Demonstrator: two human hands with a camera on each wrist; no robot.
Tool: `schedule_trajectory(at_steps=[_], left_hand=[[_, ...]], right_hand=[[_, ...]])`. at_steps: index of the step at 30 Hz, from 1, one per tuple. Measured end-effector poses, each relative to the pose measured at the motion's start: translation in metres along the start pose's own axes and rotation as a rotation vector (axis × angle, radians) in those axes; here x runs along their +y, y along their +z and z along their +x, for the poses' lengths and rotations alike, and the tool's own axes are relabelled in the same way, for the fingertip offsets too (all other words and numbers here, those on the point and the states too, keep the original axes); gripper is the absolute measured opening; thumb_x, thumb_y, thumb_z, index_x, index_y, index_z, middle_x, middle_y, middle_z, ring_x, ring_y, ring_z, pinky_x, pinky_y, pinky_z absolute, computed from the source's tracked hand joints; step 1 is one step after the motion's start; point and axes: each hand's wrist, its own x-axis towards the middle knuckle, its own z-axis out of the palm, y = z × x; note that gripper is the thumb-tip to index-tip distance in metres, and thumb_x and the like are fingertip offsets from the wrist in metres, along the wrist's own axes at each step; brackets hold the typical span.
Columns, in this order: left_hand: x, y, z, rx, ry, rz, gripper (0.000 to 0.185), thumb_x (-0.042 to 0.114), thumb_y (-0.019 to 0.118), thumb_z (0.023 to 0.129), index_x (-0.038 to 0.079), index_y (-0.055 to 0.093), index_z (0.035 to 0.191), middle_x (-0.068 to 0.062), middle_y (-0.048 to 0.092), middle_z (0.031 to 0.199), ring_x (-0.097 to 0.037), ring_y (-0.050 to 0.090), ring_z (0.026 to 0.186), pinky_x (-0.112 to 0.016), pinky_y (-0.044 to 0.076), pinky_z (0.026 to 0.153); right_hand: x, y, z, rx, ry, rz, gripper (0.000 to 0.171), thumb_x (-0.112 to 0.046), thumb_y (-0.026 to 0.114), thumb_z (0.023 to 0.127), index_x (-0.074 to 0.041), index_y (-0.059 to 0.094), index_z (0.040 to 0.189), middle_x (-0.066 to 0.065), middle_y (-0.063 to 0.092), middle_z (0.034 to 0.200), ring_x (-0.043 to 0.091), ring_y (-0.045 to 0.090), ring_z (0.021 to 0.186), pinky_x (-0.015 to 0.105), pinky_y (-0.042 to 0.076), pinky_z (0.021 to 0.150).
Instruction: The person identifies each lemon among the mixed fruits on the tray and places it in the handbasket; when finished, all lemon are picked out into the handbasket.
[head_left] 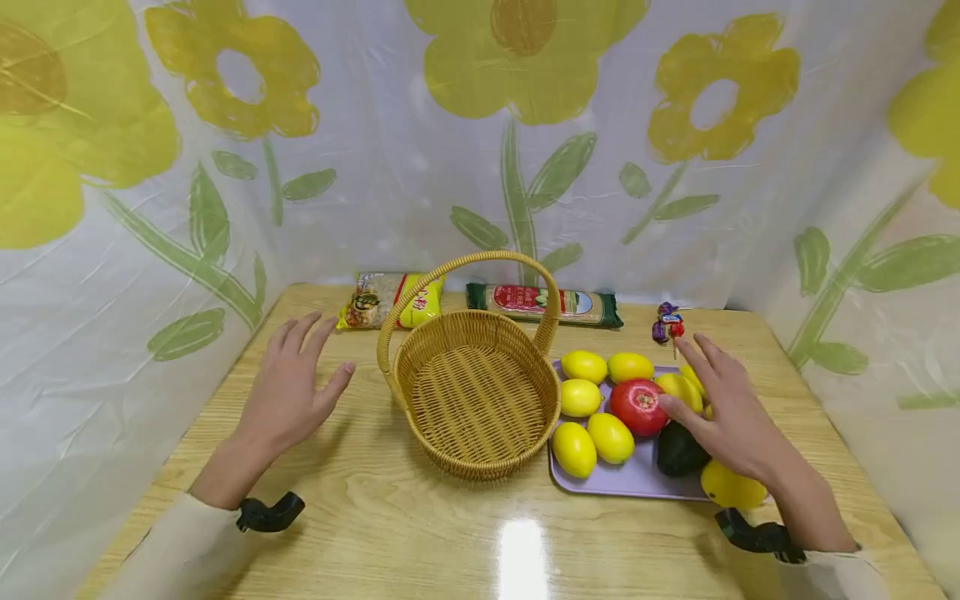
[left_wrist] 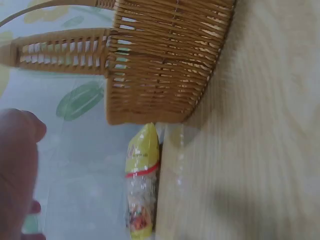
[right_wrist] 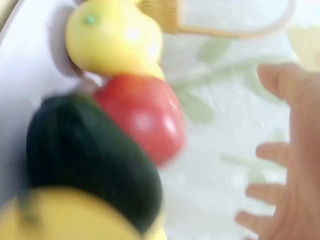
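- Currently seeing left hand (head_left: 288,383) above the table (head_left: 375,533), just left of the basket (head_left: 480,408). Grip wide, with fingers spread and thumb well apart, holding nothing.
- Seeing right hand (head_left: 735,412) over the right part of the lilac tray (head_left: 622,483). Also wide, with fingers extended and thumb set apart, holding nothing. Overlapping the red pomegranate (head_left: 636,407) slightly in the head view; apart from it in the right wrist view.
- Finding basket upright at mid-table, between both hands, with handle arched above the rim and woven bottom visible. Sitting right beside the tray's left edge; cannot tell if touching.
- On the tray: five lemons (head_left: 611,438) at left, then pomegranate, then dark green fruit (head_left: 678,454) just beside it. More yellow fruit (head_left: 677,388) beyond, part hidden by right hand. Another yellow fruit (head_left: 731,485) at the near right corner.
- Along the far edge, left to right: yellow food bag (head_left: 382,300), partly behind the handle; green-ended packet (head_left: 585,307) behind the basket; small wrapped sweets (head_left: 660,330) beyond the tray.
- Around the far side and flanks: flower-printed sheet (head_left: 375,167).
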Motion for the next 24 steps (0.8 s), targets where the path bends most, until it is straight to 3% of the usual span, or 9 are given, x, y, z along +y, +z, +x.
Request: schedule_trajectory(at_steps=[3,4,6,8,10,12,17,20,24], left_hand=[[-0.004,-0.013,-0.012,0.089,0.015,-0.156,0.059,0.025,0.075,0.103,0.009,0.057,0.157,-0.023,0.052,0.162,-0.051,0.045,0.149,-0.072,0.042,0.118],[-0.005,-0.018,-0.017,0.116,0.015,-0.200,0.058,0.020,0.078,0.101,0.010,0.060,0.155,-0.021,0.056,0.159,-0.045,0.049,0.147,-0.061,0.046,0.120],[-0.007,-0.025,-0.027,0.159,0.006,-0.268,0.056,0.012,0.082,0.097,0.014,0.066,0.151,-0.014,0.063,0.154,-0.028,0.056,0.145,-0.039,0.049,0.120],[-0.010,-0.031,-0.037,0.178,-0.013,-0.347,0.056,0.005,0.084,0.094,0.016,0.070,0.147,-0.006,0.068,0.149,-0.011,0.059,0.141,-0.018,0.048,0.114],[-0.012,-0.035,-0.047,0.166,-0.028,-0.451,0.054,-0.003,0.082,0.094,0.012,0.071,0.145,0.001,0.069,0.147,-0.001,0.058,0.138,-0.009,0.047,0.109],[-0.015,-0.036,-0.055,0.136,-0.041,-0.580,0.052,-0.010,0.077,0.095,0.006,0.070,0.144,0.004,0.068,0.147,-0.001,0.058,0.139,-0.010,0.050,0.110],[-0.015,-0.025,-0.067,0.053,-0.052,-0.904,0.048,-0.021,0.067,0.096,-0.012,0.064,0.143,-0.006,0.068,0.149,-0.013,0.061,0.141,-0.022,0.057,0.112],[-0.007,-0.012,-0.072,0.023,-0.055,-0.996,0.047,-0.023,0.066,0.095,-0.013,0.064,0.141,-0.013,0.067,0.149,-0.017,0.062,0.141,-0.029,0.059,0.112],[0.013,0.014,-0.079,-0.011,-0.026,-1.092,0.044,-0.025,0.064,0.094,-0.019,0.061,0.138,-0.021,0.065,0.147,-0.020,0.062,0.140,-0.035,0.061,0.111]], right_hand=[[0.018,-0.021,-0.019,0.030,0.026,0.101,0.077,-0.037,0.069,0.108,-0.019,0.033,0.174,0.026,0.028,0.177,0.064,0.030,0.154,0.094,0.029,0.109],[0.026,-0.028,-0.026,0.037,0.044,0.120,0.071,-0.035,0.069,0.109,-0.020,0.039,0.171,0.024,0.036,0.175,0.061,0.036,0.152,0.083,0.037,0.117],[0.042,-0.039,-0.039,0.046,0.077,0.149,0.059,-0.032,0.067,0.111,-0.019,0.049,0.166,0.008,0.052,0.166,0.038,0.053,0.148,0.050,0.053,0.119],[0.058,-0.046,-0.052,0.044,0.095,0.199,0.050,-0.026,0.065,0.113,-0.015,0.056,0.160,-0.010,0.061,0.154,0.011,0.061,0.137,0.018,0.056,0.104],[0.072,-0.050,-0.062,0.045,0.103,0.260,0.045,-0.020,0.063,0.113,-0.011,0.059,0.157,-0.026,0.061,0.144,-0.012,0.059,0.125,-0.001,0.048,0.089],[0.083,-0.051,-0.068,0.058,0.085,0.329,0.041,-0.011,0.062,0.113,-0.004,0.060,0.153,-0.031,0.062,0.140,-0.019,0.059,0.120,0.001,0.052,0.089],[0.097,-0.047,-0.071,0.083,0.067,0.402,0.039,-0.001,0.061,0.111,0.000,0.062,0.150,-0.022,0.069,0.140,-0.010,0.066,0.121,0.004,0.054,0.094],[0.103,-0.038,-0.067,0.085,0.053,0.459,0.040,0.001,0.060,0.110,0.003,0.061,0.150,-0.018,0.071,0.141,-0.007,0.066,0.123,0.005,0.055,0.096],[0.111,-0.018,-0.061,0.156,0.036,0.699,0.041,0.009,0.058,0.108,0.012,0.057,0.149,-0.009,0.073,0.143,0.001,0.069,0.125,0.009,0.056,0.099]])
